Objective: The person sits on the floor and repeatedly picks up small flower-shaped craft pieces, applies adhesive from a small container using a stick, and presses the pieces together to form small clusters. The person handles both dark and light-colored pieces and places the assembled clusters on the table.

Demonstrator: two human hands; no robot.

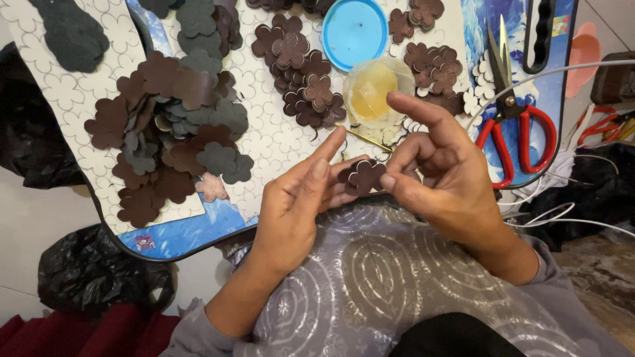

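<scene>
two hands grip one brown flower-shaped cutout (362,176) above the lap: left hand (297,198) pinches its left edge, right hand (440,175) its right edge. glue cup (370,89) and red scissors (512,125) lie on the surface (278,142).

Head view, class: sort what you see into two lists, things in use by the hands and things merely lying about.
In use:
- brown flower cutout, pinched between left hand and right hand
- glue pot, open, just beyond the fingers
- thin stick beside it

Lying about:
- red scissors
- blue lid
- loose brown and grey cutouts
- black bag
</scene>
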